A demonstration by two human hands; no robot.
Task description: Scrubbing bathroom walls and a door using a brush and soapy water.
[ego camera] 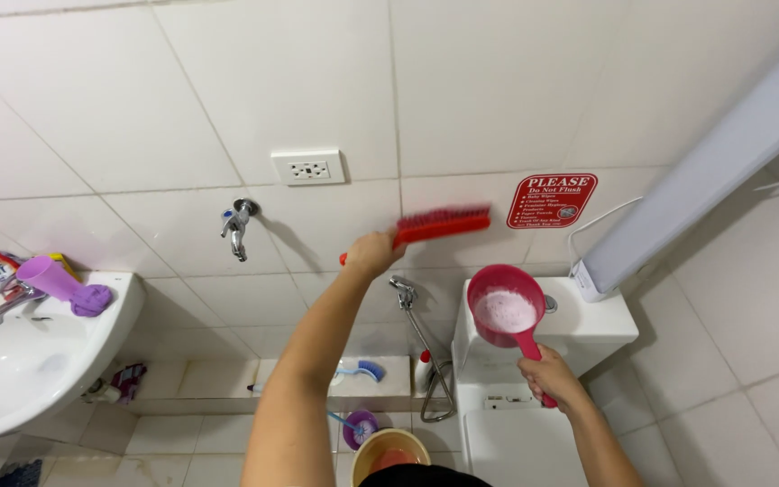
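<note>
My left hand (371,252) is raised against the white tiled wall (498,90) and grips a red scrub brush (439,224), bristles toward the tiles. My right hand (547,374) holds the handle of a pink dipper (505,307) filled with foamy white liquid, held above the white toilet tank (588,329). Brush and dipper are apart, the brush higher and to the left.
A white sink (29,361) with a purple cup sits at left. A wall tap (238,224), a socket (308,167), a red sign (552,200) and a bidet sprayer hose (421,347) are on the wall. A tan bucket (389,451) stands below, a toilet brush beside it.
</note>
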